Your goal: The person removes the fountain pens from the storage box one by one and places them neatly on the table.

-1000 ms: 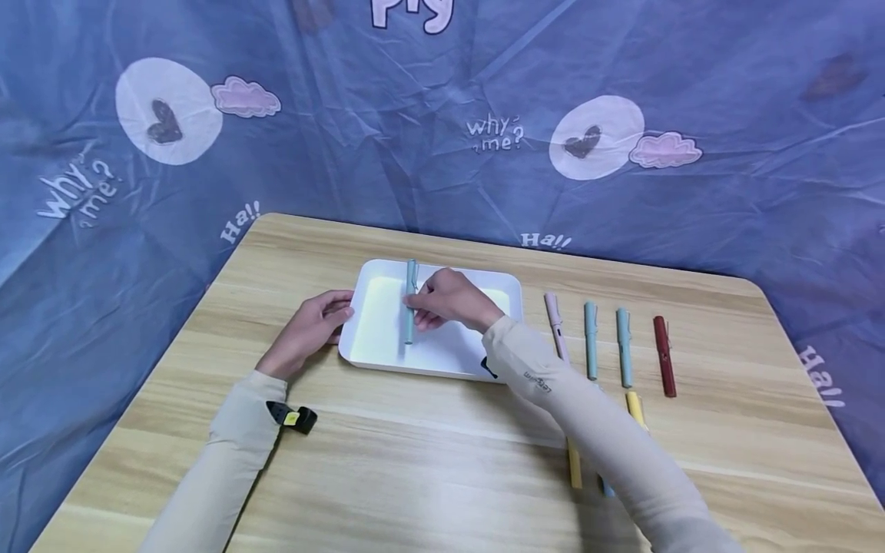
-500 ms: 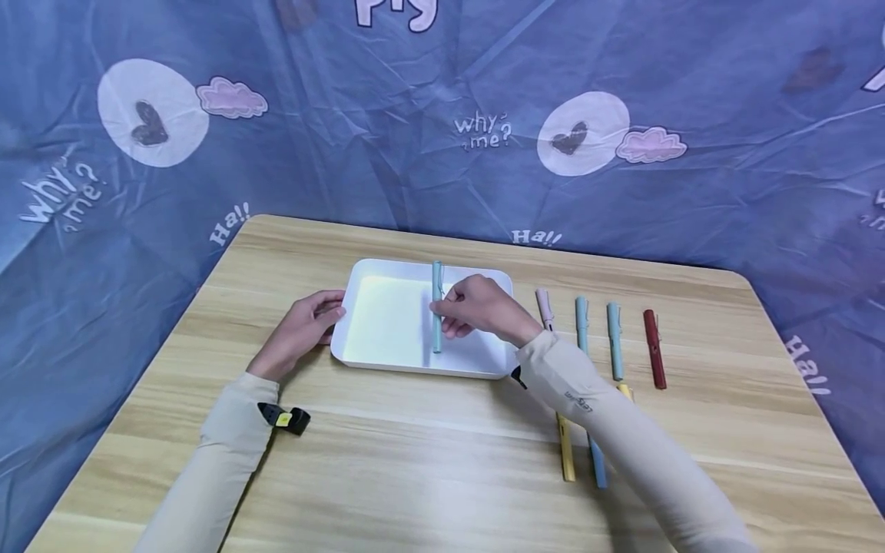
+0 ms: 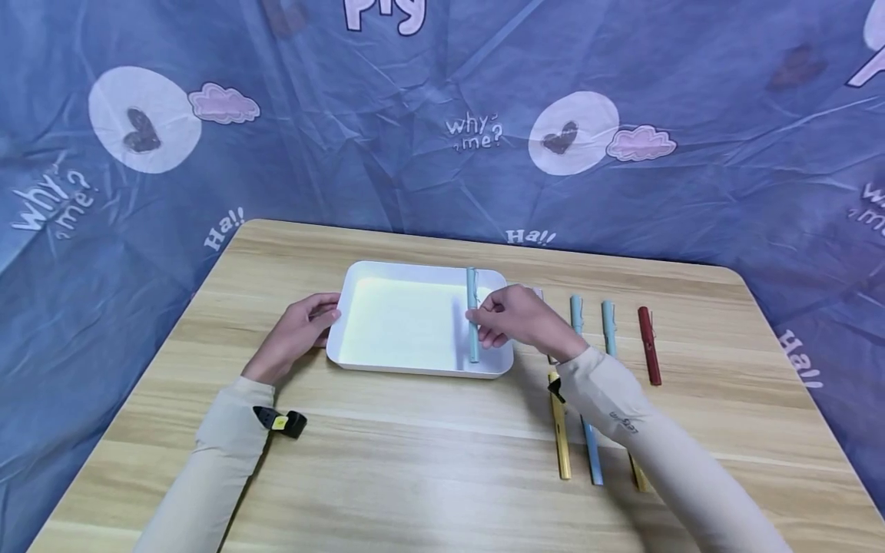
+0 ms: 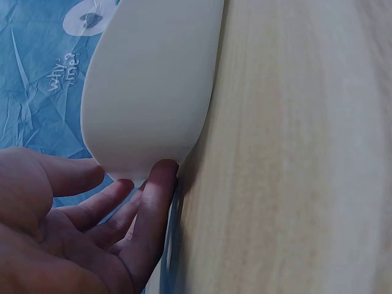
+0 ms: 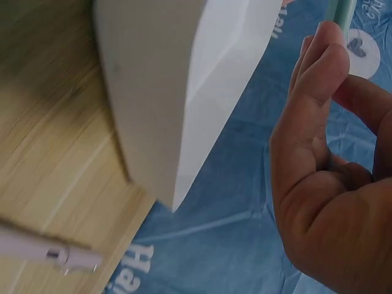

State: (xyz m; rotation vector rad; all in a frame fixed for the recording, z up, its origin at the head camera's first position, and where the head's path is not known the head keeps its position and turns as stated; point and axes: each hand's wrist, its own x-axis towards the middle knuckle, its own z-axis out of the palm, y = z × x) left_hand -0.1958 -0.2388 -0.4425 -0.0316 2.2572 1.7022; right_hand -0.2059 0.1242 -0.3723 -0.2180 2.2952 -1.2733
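In the head view, my right hand pinches a light teal capped pen between thumb and fingers. The pen points away from me, clip side right, over the right part of a white tray. In the right wrist view the curled fingers hold the pen, which is mostly cut off by the frame's top. My left hand rests at the tray's left end. Its thumb and loosely bent fingers touch the outside of the end wall in the left wrist view.
Right of the tray lie several more pens: a mostly hidden pale lilac one, teal ones, a dark red one, yellow ones and a blue one. My right sleeve covers some. A blue printed cloth hangs behind the table.
My right hand has carried the teal pen rightward across the tray, from its left part to near its right end. My left hand has stayed at the tray's left end.
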